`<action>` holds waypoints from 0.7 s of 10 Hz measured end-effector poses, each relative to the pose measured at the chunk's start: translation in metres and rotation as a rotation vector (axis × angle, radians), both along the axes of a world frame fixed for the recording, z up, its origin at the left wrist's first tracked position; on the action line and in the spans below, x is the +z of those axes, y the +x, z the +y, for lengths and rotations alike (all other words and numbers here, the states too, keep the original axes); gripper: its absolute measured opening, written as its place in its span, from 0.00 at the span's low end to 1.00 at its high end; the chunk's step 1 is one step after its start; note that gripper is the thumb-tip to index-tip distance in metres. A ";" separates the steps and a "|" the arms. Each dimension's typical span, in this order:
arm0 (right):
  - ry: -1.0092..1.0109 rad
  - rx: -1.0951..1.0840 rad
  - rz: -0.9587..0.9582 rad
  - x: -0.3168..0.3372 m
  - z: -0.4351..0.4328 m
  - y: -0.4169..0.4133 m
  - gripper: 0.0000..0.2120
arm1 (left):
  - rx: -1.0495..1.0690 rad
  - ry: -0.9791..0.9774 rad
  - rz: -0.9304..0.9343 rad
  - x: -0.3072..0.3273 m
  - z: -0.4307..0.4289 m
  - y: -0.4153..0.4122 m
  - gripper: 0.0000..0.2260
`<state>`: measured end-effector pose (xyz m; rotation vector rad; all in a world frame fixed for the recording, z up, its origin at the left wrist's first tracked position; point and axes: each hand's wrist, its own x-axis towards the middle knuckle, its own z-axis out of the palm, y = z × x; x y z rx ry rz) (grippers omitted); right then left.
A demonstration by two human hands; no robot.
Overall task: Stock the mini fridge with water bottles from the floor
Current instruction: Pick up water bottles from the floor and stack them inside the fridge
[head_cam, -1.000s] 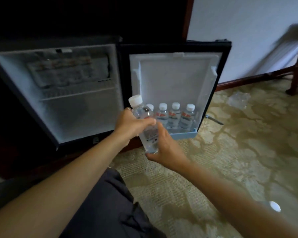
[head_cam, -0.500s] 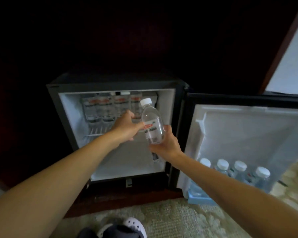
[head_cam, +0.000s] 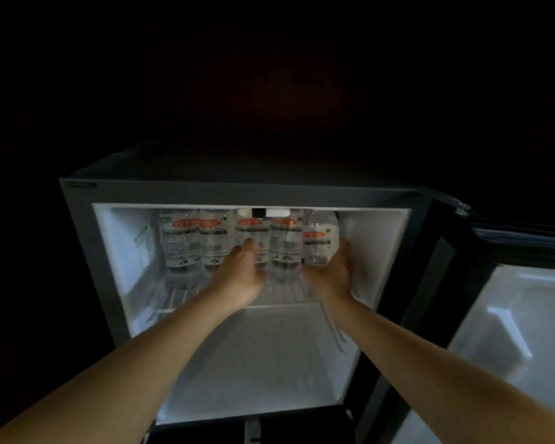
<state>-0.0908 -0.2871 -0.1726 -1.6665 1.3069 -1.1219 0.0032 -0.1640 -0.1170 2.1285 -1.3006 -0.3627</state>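
Okay, mini fridge [head_cam: 237,193]: open, dark casing, pale inside. Everything around it is just black, can't make anything out there.
Door [head_cam: 510,315]: swung out to the right, white liner facing the camera. It's cut off by the frame edge, so its lower part is out of view.
Wire shelf [head_cam: 285,293]: in the upper part of the fridge, mostly covered by bottles and hands. Only a few front wires show.
Row of four bottles [head_cam: 180,245]: standing side by side on the wire shelf. The caps are hidden behind the top edge of the opening. Labels are red-orange, print too smeared to read.
Fifth bottle [head_cam: 321,238]: at the right end of the row, just beside the fourth and near the right inner wall. Its base is hidden by the hand, so can't tell if it's sitting on the shelf.
Right hand [head_cam: 334,274]: wrapped around the lower part of the fifth bottle, thumb up its right side, motion-blurred.
Left hand [head_cam: 241,277]: up against the third bottle [head_cam: 253,232], fingertips on its front. Too blurry to say whether it's gripping or only touching.
Lower compartment [head_cam: 263,363]: pale ribbed floor under the shelf, with both forearms crossing in front of it.
Top-centre fitting [head_cam: 260,213]: small, black and white, can't tell what it is.
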 end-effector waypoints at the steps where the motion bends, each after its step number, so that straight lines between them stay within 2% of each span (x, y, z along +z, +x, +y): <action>1: -0.032 -0.027 0.015 -0.005 -0.024 0.013 0.29 | -0.004 -0.010 -0.014 -0.010 -0.009 0.012 0.17; 3: 0.023 0.015 -0.185 -0.012 -0.046 0.026 0.28 | 0.038 -0.051 -0.014 -0.017 -0.016 0.017 0.19; 4: -0.024 0.033 -0.278 -0.015 -0.046 0.034 0.30 | 0.029 -0.063 -0.011 -0.018 -0.015 0.018 0.18; 5: -0.035 0.056 -0.290 -0.022 -0.041 0.032 0.14 | 0.013 -0.074 -0.006 -0.020 -0.013 0.016 0.19; 7: 0.061 0.059 -0.079 -0.023 -0.021 0.008 0.28 | 0.020 -0.056 0.030 -0.020 -0.009 0.009 0.23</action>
